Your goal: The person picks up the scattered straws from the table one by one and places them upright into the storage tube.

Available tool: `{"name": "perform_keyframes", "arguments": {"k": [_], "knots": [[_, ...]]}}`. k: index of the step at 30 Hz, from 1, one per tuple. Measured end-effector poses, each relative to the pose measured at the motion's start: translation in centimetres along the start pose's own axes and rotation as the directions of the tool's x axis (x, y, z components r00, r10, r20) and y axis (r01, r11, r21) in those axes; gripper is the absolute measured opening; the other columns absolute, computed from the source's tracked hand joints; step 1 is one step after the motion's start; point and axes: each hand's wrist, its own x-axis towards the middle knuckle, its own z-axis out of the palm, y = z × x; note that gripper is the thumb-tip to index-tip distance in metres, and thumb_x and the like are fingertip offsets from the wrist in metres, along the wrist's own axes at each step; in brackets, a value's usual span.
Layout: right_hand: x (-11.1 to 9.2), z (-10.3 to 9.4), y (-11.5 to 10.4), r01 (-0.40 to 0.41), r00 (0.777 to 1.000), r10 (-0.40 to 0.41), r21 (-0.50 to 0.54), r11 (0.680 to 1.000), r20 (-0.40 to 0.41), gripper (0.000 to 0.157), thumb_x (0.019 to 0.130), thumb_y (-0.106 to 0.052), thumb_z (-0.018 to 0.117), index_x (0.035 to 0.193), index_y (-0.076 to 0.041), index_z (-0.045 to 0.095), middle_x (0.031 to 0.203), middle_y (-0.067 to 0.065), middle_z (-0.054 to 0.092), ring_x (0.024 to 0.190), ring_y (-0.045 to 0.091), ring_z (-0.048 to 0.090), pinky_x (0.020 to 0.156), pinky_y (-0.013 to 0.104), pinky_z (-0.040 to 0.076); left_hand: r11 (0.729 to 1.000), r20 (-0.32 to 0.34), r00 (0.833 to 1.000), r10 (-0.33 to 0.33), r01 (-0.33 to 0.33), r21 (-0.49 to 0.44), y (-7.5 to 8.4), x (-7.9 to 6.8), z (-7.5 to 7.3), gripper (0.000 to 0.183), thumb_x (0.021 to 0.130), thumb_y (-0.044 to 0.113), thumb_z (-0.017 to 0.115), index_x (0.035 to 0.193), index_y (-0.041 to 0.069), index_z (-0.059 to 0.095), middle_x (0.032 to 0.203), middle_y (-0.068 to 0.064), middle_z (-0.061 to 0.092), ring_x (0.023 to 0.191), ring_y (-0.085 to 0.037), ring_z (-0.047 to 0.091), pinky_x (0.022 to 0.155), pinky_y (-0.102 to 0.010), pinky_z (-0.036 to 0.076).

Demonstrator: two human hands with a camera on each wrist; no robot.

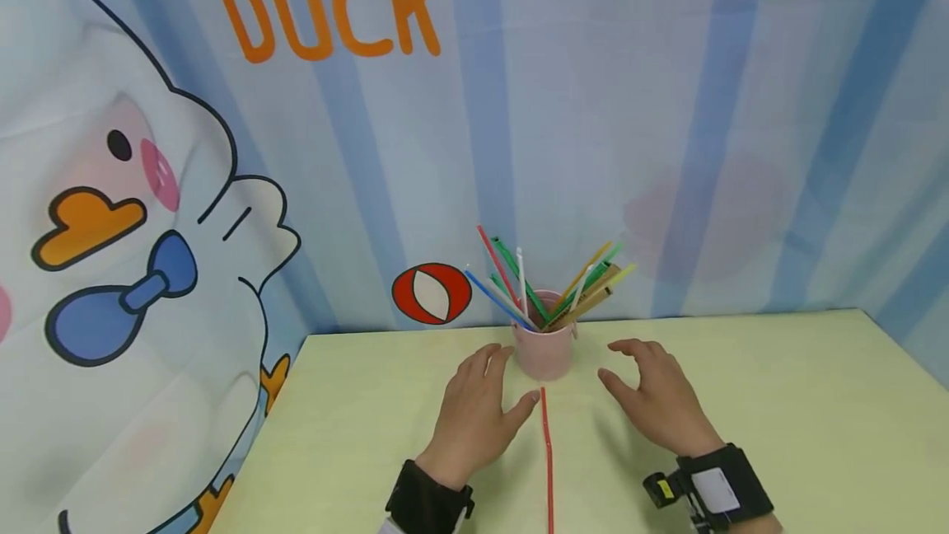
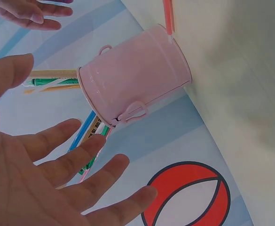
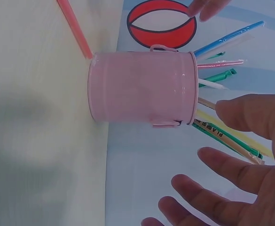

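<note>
A pink bucket with small side handles stands upright at the back of the table, holding several straws in blue, red, green, white, yellow and brown. To its left, my left hand hovers with fingers spread and nothing in its grasp. On the bucket's right side is my right hand, also empty, its thumb apart from the relaxed fingers. Between the two hands a single red straw lies on the table, pointing from the bucket's front toward me. The left wrist view shows the left palm facing the bucket.
The pale yellow table ends at a blue striped cloth backdrop just behind the bucket. Printed on the cloth are a large duck, orange lettering and a red-and-white ball. Each wrist wears a black strap.
</note>
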Motion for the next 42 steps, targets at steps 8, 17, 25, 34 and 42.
{"name": "perform_keyframes", "arguments": {"k": [8,17,25,34,42], "knots": [[0.3,-0.5,0.0,-0.018,1.0,0.018,-0.002,1.0,0.021,0.042,0.092,-0.029,0.062,0.123,-0.003,0.055,0.12,0.023,0.056,0.109,0.038,0.049,0.085,0.058,0.044,1.0,0.018,1.0,-0.006,0.006,0.013,0.2,-0.2,0.2,0.069,0.088,0.05,0.061,0.14,0.01,0.041,0.141,-0.01,0.043,0.128,-0.028,0.035,0.101,-0.055,0.039],[0.3,-0.7,-0.1,-0.04,0.998,0.04,0.005,0.999,0.047,0.043,0.092,-0.031,0.061,0.124,-0.003,0.055,0.121,0.023,0.055,0.109,0.038,0.049,0.084,0.058,0.045,0.995,0.227,0.973,-0.037,0.015,0.099,1.4,-0.5,2.0,0.062,0.081,0.048,0.071,0.128,0.012,0.054,0.106,-0.004,0.06,0.083,-0.016,0.056,0.069,-0.037,0.054],[0.3,-0.6,0.0,-0.028,0.998,0.027,0.019,0.999,0.058,0.044,0.093,-0.034,0.061,0.125,-0.004,0.054,0.121,0.022,0.054,0.11,0.037,0.049,0.083,0.057,0.045,0.992,0.409,0.912,-0.032,-0.021,0.124,2.5,-1.2,4.0,0.049,0.074,0.037,0.079,0.113,0.017,0.058,0.089,0.003,0.059,0.066,-0.009,0.051,0.059,-0.031,0.048],[0.2,-0.4,-0.1,-0.037,0.996,0.035,0.018,0.999,0.081,0.045,0.092,-0.031,0.062,0.126,-0.004,0.053,0.122,0.022,0.054,0.111,0.038,0.049,0.084,0.057,0.046,0.985,0.434,0.901,-0.024,-0.052,0.162,3.6,-2.5,4.1,0.075,0.066,0.02,0.078,0.132,0.01,0.045,0.099,-0.007,0.063,0.068,-0.016,0.056,0.06,-0.03,0.049],[0.0,-0.3,0.0,-0.04,0.995,0.038,0.015,0.999,0.096,0.046,0.091,-0.033,0.062,0.127,-0.005,0.053,0.122,0.022,0.055,0.11,0.037,0.049,0.083,0.056,0.046,0.992,0.478,0.876,-0.063,0.002,0.127,3.8,-2.6,4.1,0.076,0.069,0.011,0.075,0.137,0.009,0.04,0.092,-0.009,0.065,0.062,-0.014,0.052,0.057,-0.028,0.046]]}}
